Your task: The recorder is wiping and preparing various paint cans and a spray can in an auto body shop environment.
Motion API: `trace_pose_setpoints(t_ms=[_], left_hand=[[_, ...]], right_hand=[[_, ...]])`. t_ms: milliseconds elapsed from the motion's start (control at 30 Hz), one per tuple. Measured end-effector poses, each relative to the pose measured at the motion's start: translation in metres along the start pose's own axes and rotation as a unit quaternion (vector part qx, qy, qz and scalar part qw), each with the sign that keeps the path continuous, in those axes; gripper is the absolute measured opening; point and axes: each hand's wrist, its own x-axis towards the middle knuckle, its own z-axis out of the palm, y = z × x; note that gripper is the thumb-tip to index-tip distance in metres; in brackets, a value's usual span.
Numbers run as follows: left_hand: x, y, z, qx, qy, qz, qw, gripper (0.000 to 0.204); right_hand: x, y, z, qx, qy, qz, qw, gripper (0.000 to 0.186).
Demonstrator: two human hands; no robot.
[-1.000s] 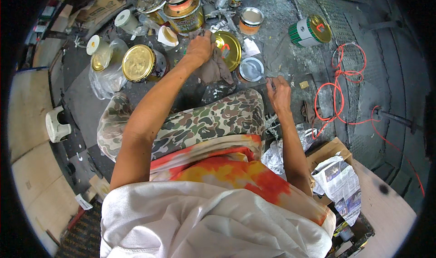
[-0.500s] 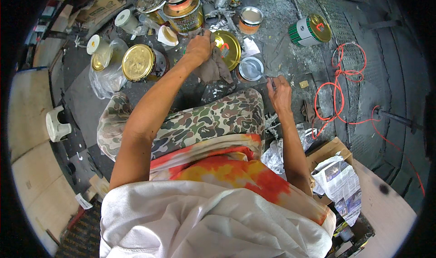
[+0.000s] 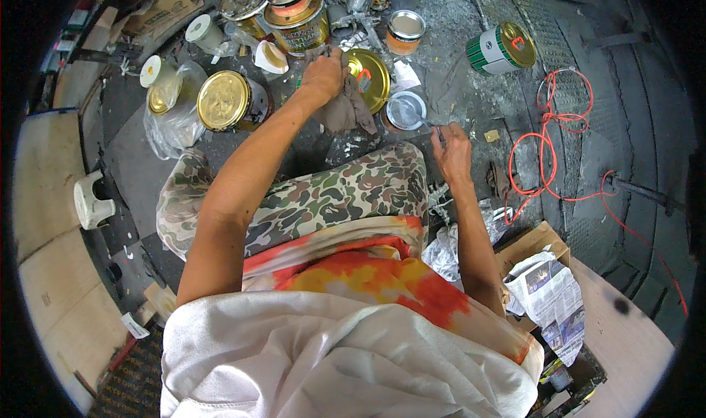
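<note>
My left hand (image 3: pixel 323 76) is closed on a grey-brown rag (image 3: pixel 350 109) that hangs over the left side of a can with a gold lid (image 3: pixel 372 71). My right hand (image 3: pixel 450 142) grips a thin stirrer (image 3: pixel 419 120), whose far end is in a small open tin of pale grey-blue liquid (image 3: pixel 403 106), just right of the rag. An orange-banded tin (image 3: pixel 406 32) stands beyond, and a lidded metal can (image 3: pixel 222 101) is left of my left arm.
More cans (image 3: pixel 296 28) and plastic containers (image 3: pixel 206 31) crowd the back left. A green can (image 3: pixel 500 48), coiled red hose (image 3: pixel 546 160), cardboard box with newspaper (image 3: pixel 543 293) lie rightward. A white stool (image 3: pixel 94 201) stands left; my camouflage-covered legs (image 3: pixel 331 182) are below my hands.
</note>
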Motion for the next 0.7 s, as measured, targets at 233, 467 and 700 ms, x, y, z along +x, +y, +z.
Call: trace_pose_setpoints(t_ms=[233, 467, 700], left_hand=[[-0.0007, 0.0007, -0.0011, -0.001, 0.004, 0.003, 1.000, 0.046], [0.0000, -0.0005, 0.0000, 0.000, 0.007, 0.003, 1.000, 0.046], [-0.0006, -0.0003, -0.0012, 0.004, 0.008, 0.002, 1.000, 0.046]], right_hand=[[-0.0010, 0.0021, 0.0022, -0.004, -0.004, -0.001, 1.000, 0.014], [-0.0009, 0.0016, 0.0038, -0.007, 0.002, -0.006, 1.000, 0.014], [-0.0012, -0.0005, 0.0040, -0.001, 0.001, 0.006, 1.000, 0.015]])
